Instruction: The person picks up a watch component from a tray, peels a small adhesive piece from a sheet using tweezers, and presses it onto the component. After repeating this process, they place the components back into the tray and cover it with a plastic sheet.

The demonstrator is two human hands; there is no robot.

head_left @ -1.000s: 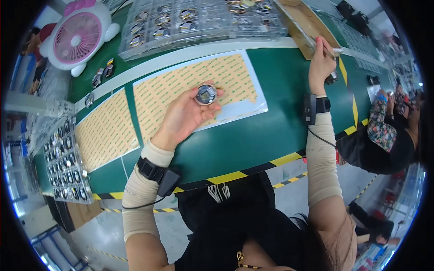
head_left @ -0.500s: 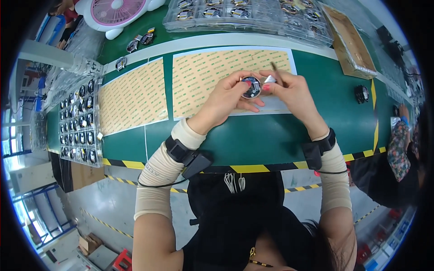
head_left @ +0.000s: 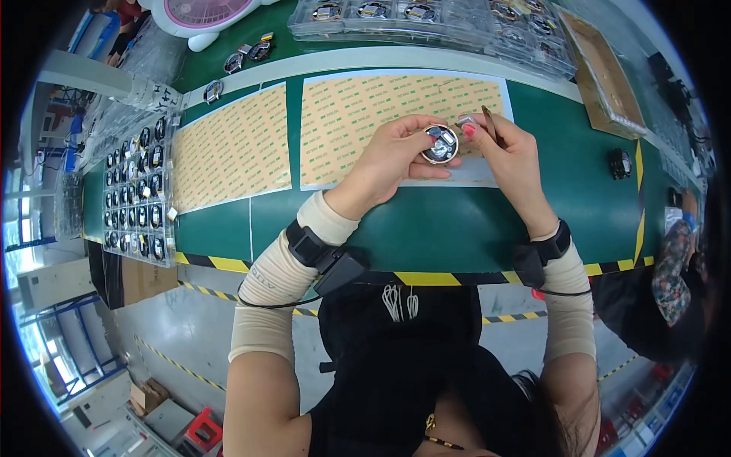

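In my left hand (head_left: 388,158) is a round watch-like electronic module (head_left: 440,146), its open face with dark and silver parts turned up. The thumb lies on the module's face and the other fingers are around its rim. My right hand (head_left: 509,156) is closed beside it, with brown tweezers (head_left: 488,120) sticking up from the fingers. Between its thumb and fingertips is a small silver-grey piece (head_left: 466,121) close to the module's upper right rim; whether the two are joined I cannot tell. Under both hands lies a tan backing sheet (head_left: 358,107) with green print.
A second tan sheet (head_left: 236,145) lies to the left, beside a clear tray (head_left: 169,255) of round modules. More modules fill clear trays (head_left: 426,33) at the back. Loose modules (head_left: 213,92) lie back left. A cardboard box (head_left: 638,126) and a dark module (head_left: 620,163) are at right.
The view has shifted a little. My right fingers have turned, so the small piece shows grey rather than white and sits nearer the module's upper rim. The module stays in my left hand.
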